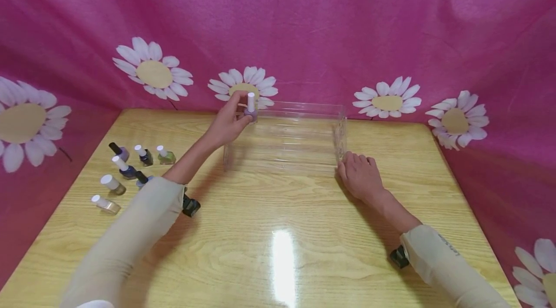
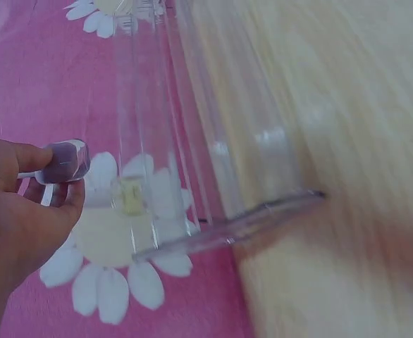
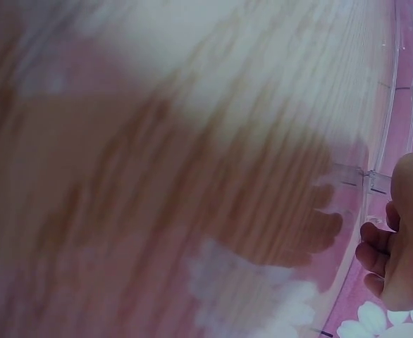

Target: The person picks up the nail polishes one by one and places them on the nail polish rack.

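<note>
In the head view, a clear stepped rack (image 1: 286,136) stands on the worktop (image 1: 234,250), in front of a pink cloth (image 1: 312,23) printed with daisies. At the rack's upper left corner, the left hand (image 1: 232,119) pinches a lilac polish bottle (image 1: 250,111) upright, white cap uppermost, between thumb and fingers. The left arm stretches forward to reach there. Left of the rack, seven more capped bottles (image 1: 124,169) stand in a loose group, holding polish in lilac, green, blues, a near-black and brownish and peach tones. The right hand (image 1: 361,176) rests low at the rack's right end, knuckles up, fingers bent, its forearm slanting in from the near right.

In the left wrist view, the base of the lilac polish bottle shows beside the rack's top tier, held at the fingertips. A small yellowish patch on that tier is too blurred to identify.

In the right wrist view, the right hand's fingers curl in beside the rack's edge; I cannot tell whether they grip it.
</note>
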Motion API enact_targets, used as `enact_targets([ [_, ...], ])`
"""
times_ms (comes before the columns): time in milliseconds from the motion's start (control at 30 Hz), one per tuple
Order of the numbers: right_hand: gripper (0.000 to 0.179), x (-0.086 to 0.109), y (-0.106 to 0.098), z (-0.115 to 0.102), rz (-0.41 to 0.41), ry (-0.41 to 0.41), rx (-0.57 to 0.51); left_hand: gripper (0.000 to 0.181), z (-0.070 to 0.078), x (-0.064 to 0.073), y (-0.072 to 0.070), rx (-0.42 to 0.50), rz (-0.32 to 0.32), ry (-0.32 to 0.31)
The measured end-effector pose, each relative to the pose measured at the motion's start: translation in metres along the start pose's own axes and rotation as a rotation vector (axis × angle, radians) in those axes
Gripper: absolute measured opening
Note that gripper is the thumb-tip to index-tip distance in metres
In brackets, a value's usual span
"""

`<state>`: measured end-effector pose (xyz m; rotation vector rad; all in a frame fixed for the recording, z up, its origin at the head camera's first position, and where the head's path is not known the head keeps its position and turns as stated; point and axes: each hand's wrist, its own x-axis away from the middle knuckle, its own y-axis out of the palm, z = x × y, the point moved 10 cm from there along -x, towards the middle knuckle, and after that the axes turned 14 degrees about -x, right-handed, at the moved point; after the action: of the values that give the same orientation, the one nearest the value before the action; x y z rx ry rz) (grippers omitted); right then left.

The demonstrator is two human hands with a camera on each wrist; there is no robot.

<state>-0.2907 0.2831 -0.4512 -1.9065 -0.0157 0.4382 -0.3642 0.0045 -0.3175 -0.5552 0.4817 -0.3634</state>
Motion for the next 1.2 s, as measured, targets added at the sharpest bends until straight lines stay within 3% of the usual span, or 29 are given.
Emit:
enact_targets([
  [200, 0.026, -0.001, 0.001, 0.001, 0.000, 0.003, 0.003, 0.047, -0.012, -0.028, 0.022, 0.011, -0.003, 0.027],
  [367, 0.026, -0.001, 0.002, 0.000, 0.000, 0.003, 0.005, 0.047, -0.009, -0.043, 0.039, 0.041, -0.013, 0.057],
  [600, 0.025, 0.000, 0.001, -0.001, 0.008, -0.007, 0.013, 0.046, -0.011, -0.062, 0.055, 0.012, -0.003, 0.066],
  [800, 0.026, 0.000, 0.003, -0.001, -0.010, 0.007, 0.007, 0.045, -0.015, -0.076, 0.063, -0.006, 0.021, 0.065],
  [1200, 0.024, -0.001, 0.001, -0.004, -0.007, 0.002, -0.006, 0.043, -0.026, -0.087, 0.069, -0.043, 0.031, 0.005],
])
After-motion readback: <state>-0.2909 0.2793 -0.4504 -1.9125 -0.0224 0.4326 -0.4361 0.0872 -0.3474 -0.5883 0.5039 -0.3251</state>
